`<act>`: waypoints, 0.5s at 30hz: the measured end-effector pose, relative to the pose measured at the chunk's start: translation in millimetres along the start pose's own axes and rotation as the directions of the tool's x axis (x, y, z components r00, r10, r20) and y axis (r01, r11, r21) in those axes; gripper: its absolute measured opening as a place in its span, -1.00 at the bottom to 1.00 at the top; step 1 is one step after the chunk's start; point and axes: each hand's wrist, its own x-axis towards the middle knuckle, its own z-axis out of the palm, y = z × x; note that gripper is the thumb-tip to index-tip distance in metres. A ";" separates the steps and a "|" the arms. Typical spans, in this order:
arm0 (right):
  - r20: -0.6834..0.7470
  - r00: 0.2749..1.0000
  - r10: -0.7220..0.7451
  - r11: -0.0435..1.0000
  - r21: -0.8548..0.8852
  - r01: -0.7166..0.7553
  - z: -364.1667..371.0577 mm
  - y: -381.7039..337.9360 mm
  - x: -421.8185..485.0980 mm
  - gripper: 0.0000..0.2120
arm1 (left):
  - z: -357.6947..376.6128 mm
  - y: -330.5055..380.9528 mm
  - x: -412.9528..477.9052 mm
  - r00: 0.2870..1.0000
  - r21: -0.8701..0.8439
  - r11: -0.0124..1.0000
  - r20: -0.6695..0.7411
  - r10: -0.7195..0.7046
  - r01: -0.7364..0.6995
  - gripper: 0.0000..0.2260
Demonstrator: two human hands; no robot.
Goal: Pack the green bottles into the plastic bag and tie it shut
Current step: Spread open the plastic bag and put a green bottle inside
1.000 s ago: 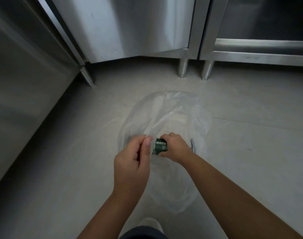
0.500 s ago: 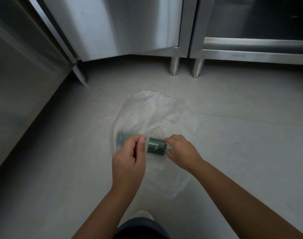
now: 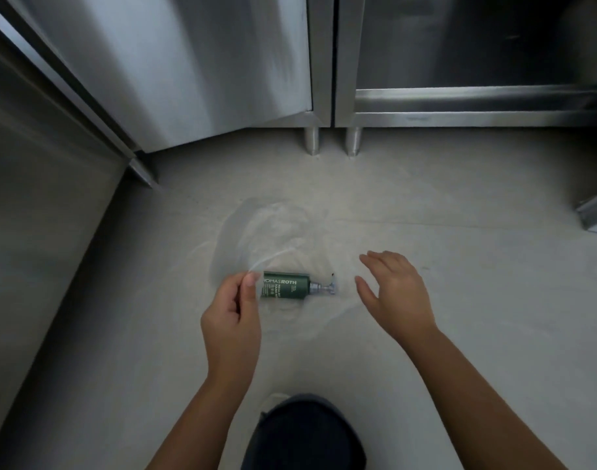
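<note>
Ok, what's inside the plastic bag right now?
One green bottle lies on its side in the clear plastic bag. The left hand covers the bag's near-left part, so anything there is hidden.

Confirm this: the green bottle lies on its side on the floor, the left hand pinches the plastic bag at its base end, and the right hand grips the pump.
Wrong about the right hand. The head view shows it open, clear of the pump of the green bottle. The bottle does lie sideways; the left hand pinches the plastic bag.

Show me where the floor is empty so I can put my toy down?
Bare floor lies right of the right hand, toward the steel cabinets, and left of the left hand. It's crowded in the middle, where the green bottle and clear plastic bag lie.
</note>
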 end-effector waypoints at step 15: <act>0.004 0.987 0.159 0.986 0.054 -0.159 -260.9 -122.8 -4.9 -0.71 | -84.0 248.5 45.7 0.989 0.015 0.996 0.115 -0.092 0.091 -0.82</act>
